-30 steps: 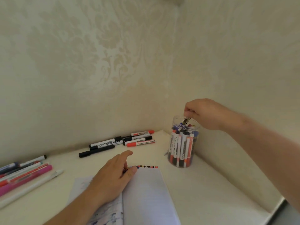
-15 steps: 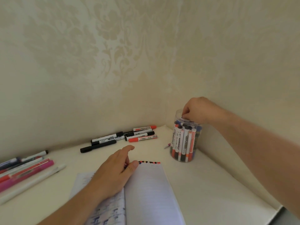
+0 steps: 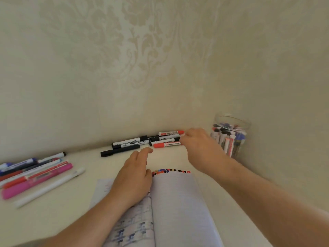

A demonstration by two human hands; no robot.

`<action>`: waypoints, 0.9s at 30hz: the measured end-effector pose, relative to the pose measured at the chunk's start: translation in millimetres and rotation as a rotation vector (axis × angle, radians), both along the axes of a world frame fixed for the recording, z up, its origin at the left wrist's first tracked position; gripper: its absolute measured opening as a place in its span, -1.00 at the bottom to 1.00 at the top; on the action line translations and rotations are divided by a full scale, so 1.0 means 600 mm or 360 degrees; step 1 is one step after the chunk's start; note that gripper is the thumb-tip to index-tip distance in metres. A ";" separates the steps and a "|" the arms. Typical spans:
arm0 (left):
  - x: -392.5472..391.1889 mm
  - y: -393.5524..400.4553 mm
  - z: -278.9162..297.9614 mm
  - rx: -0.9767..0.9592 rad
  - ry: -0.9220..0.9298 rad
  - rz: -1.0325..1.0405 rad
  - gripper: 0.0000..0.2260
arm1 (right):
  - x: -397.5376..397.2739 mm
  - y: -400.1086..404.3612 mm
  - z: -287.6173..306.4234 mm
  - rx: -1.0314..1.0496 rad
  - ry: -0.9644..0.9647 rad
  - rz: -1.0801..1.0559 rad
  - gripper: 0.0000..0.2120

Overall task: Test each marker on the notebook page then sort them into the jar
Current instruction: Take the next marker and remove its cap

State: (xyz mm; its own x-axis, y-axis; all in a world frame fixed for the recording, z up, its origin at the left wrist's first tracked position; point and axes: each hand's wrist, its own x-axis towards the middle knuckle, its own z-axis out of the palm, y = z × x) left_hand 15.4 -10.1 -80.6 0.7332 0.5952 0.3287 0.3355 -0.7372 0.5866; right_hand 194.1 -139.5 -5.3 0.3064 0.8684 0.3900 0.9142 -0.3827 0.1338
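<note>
A bunch of markers (image 3: 146,142) lies on the table (image 3: 71,216) along the foot of the wall (image 3: 124,68). Some have black caps and some have red caps. One with a red cap, the red marker (image 3: 166,144), lies nearest the front.

The right hand (image 3: 199,145) is at the right end of this bunch. Its fingertips are on or right next to the marker ends, but the picture is blurry there, so I cannot tell if it has hold of one.

The jar (image 3: 230,135) stands to the right, in the corner, just behind the right hand. It is see-through and has many markers standing in it.

The notebook (image 3: 176,207) lies open in front. A row of small red, blue and black dots (image 3: 170,171) runs along the top of the right page. The left hand (image 3: 133,177) rests on the left page with loose, slightly bent fingers. It holds nothing.

Far to the left lies another bunch of pens (image 3: 32,168). A thick pink one (image 3: 35,182) and a long white one (image 3: 49,188) are at the front.
</note>
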 end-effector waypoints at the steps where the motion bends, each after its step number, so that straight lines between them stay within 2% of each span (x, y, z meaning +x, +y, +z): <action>1: 0.000 -0.001 0.000 -0.0002 0.0000 -0.0012 -0.46 | -0.001 0.014 -0.013 -0.0319 -0.0104 -0.0187 -0.72; 3: 0.000 0.000 0.001 0.0003 -0.0014 -0.0035 -0.46 | 0.000 0.032 -0.019 -0.0730 -0.0320 -0.0440 -0.74; 8: -0.003 0.003 -0.003 -0.0005 0.0011 -0.0052 -0.45 | 0.018 0.064 -0.026 -0.1090 -0.0711 -0.0673 -0.79; 13: -0.007 0.002 -0.002 -0.0014 0.0002 -0.0069 -0.46 | 0.039 0.069 -0.028 -0.1105 -0.0718 -0.0501 -0.82; 16: -0.007 0.004 -0.002 -0.0026 -0.0010 -0.0067 -0.49 | 0.038 0.060 -0.015 -0.0848 -0.0558 -0.0167 -0.82; 17: -0.007 0.004 -0.002 -0.0033 -0.0022 -0.0061 -0.53 | 0.035 0.055 -0.010 -0.0645 -0.0357 -0.0052 -0.86; 19: -0.006 0.004 -0.004 -0.0018 -0.0042 -0.0057 -0.62 | 0.019 0.040 0.000 -0.0089 0.0310 0.0146 -0.97; 22: -0.004 0.006 -0.004 -0.0019 -0.0115 -0.0097 -0.71 | -0.021 0.011 0.007 0.0905 0.1702 0.0317 -0.97; 24: -0.008 0.005 -0.004 -0.0014 -0.0193 -0.0167 -0.65 | -0.046 -0.002 -0.009 0.1131 0.2409 0.0285 -0.97; 27: -0.013 0.004 -0.004 0.0130 -0.0127 -0.0272 -0.55 | -0.065 -0.007 -0.052 0.1234 0.2878 0.0266 -0.94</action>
